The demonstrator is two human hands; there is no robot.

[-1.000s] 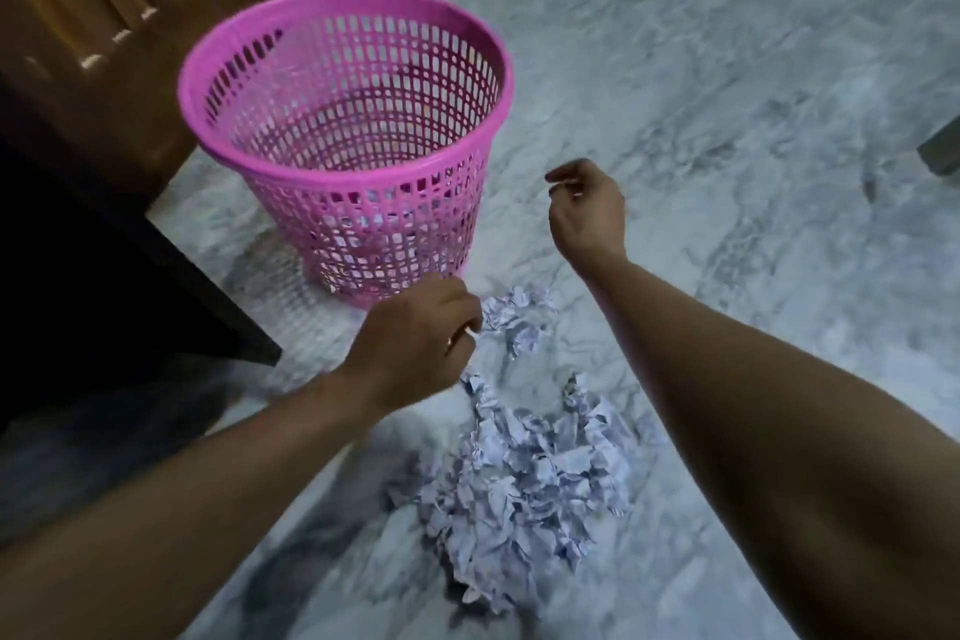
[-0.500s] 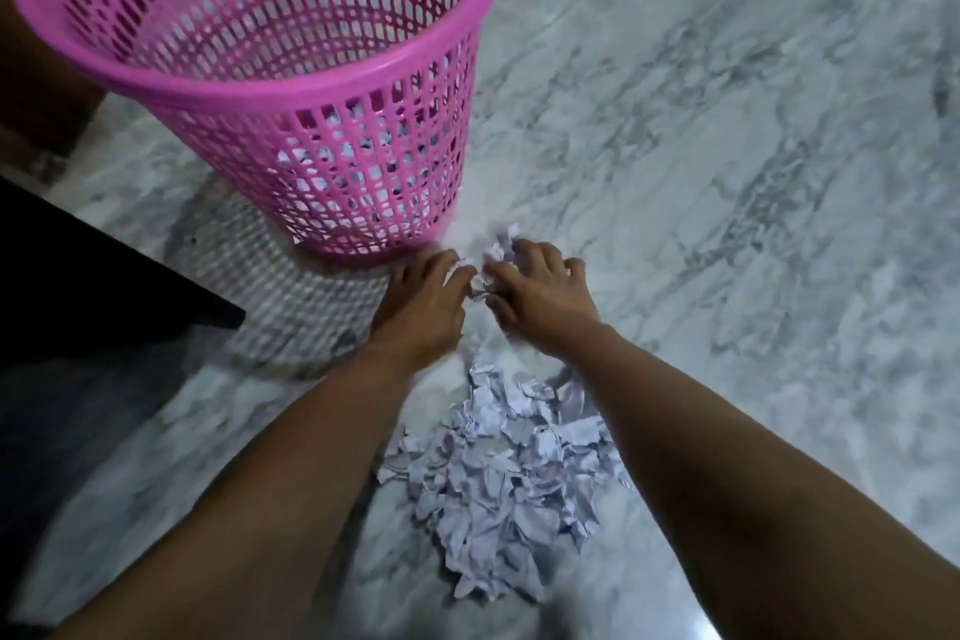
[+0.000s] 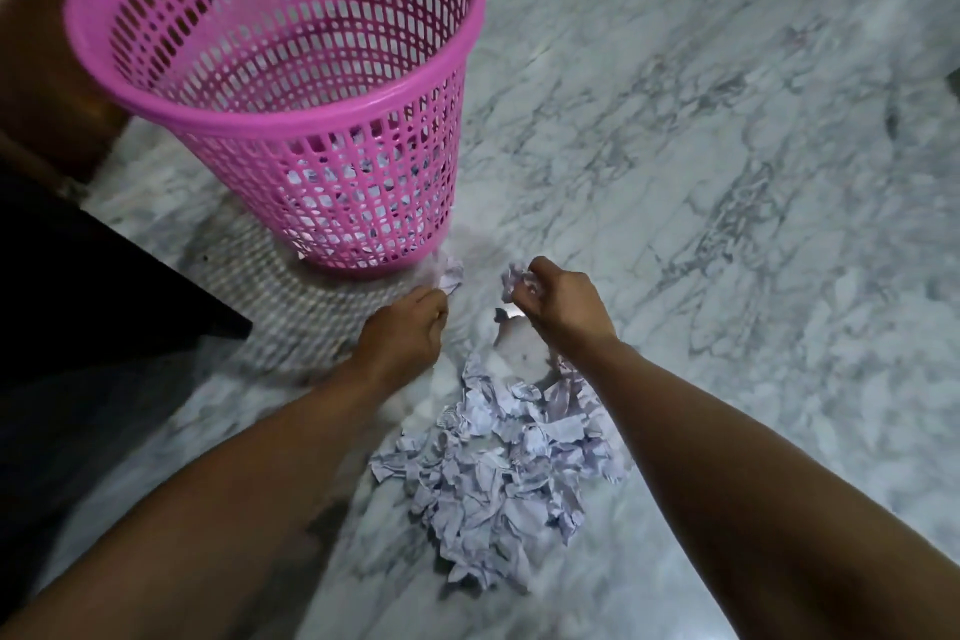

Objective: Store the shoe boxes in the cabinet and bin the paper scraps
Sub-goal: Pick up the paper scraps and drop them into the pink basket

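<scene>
**Paper scraps: a handful in each hand, bin next**

Paper scraps [image 3: 498, 463] lie heaped on the marble floor [image 3: 727, 172], at 5 o'clock from the pink bin [image 3: 275, 68]. The left hand [image 3: 400, 338] pinches a small wad; the right hand [image 3: 563, 301] curls its fingers around another. Binning is under way; next, both loads need lifting over the rim at 11 o'clock.

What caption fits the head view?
Both hands lift paper scraps beside the pink bin.
</scene>
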